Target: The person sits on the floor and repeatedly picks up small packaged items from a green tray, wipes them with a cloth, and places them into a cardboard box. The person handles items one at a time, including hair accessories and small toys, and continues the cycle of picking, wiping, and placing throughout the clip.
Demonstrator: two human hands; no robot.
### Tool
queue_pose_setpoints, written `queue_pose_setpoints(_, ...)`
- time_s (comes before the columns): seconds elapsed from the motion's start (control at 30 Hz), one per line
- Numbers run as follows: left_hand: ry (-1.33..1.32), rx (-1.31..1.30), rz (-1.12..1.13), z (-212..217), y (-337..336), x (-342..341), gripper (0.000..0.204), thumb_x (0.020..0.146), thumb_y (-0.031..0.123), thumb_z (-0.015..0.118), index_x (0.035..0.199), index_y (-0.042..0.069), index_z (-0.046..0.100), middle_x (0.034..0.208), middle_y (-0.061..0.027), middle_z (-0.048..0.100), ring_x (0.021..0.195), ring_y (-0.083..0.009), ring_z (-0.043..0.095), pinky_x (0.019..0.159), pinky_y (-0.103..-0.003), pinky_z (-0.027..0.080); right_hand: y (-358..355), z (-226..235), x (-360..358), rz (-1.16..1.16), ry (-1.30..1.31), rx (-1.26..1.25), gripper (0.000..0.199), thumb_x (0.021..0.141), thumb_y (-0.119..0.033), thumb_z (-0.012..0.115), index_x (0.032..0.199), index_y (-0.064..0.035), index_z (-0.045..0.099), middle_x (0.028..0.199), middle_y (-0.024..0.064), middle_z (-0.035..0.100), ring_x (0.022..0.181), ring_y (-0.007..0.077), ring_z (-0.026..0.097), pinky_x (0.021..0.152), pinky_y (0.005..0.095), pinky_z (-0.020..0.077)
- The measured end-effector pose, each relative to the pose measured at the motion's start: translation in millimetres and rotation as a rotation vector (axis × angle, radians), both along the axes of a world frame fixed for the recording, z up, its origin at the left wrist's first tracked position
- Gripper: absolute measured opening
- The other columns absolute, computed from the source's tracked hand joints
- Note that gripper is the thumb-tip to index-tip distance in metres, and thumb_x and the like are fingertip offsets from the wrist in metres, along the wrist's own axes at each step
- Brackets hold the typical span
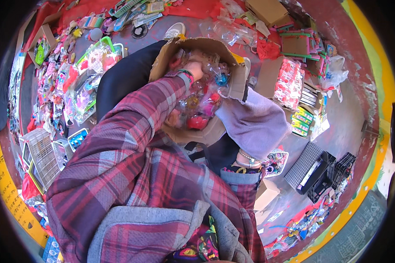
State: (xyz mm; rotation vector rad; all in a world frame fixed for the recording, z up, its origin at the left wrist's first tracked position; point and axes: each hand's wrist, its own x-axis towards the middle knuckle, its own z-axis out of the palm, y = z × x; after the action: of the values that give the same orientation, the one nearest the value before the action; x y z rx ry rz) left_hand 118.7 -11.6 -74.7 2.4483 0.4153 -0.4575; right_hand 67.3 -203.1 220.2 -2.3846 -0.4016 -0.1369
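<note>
A cardboard box (239,81) stands open between my knees, filled with clear plastic bags of small colourful items, among them red pieces (197,122) and a teal one (221,79). My left hand (195,69) reaches down inside it, past the near bags. Its fingers are hidden among the plastic, so their grip does not show. A lilac cloth (254,120) hangs over my right hand (245,158) beside the box's right edge. Only the wrist with bracelets and the base of that hand show; the fingers are under the cloth.
Heaps of packaged trinkets (81,83) cover the floor at left, near a grey plastic basket (41,151). At right are a box of red-and-white packs (289,83), green-yellow boxes (301,121), a white basket (276,162) and black baskets (309,168). Clear bags (232,33) lie beyond.
</note>
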Motion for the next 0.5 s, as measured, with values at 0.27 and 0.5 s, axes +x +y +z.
queue_pose_setpoints(0.27,0.093,-0.558,-0.012,24.9,16.0,1.6,0.025,0.066,0.018,0.062,0.086,0.003,0.062,0.084,-0.0122,0.062,0.075,-0.0231,0.059,0.069,-0.035,0.047,-20.3,-8.1,-22.2,0.013,-0.063,0.18,0.035,0.058,-0.027,0.075,0.08,-0.0036,0.061,0.072,0.004,0.062,0.065,0.0177,0.06,0.06,0.0283,0.0455)
queue_pose_setpoints(0.5,0.027,-1.858,0.436,158.6,13.4,-33.7,0.021,0.073,0.0,0.056,0.093,0.006,0.054,0.087,-0.0093,0.059,0.084,-0.0233,0.059,0.081,-0.04,0.046,-19.5,10.7,-41.5,-0.062,-0.254,-0.02,0.03,0.056,-0.033,0.071,0.071,-0.0097,0.06,0.065,0.0052,0.06,0.062,0.0232,0.06,0.053,0.033,0.0417)
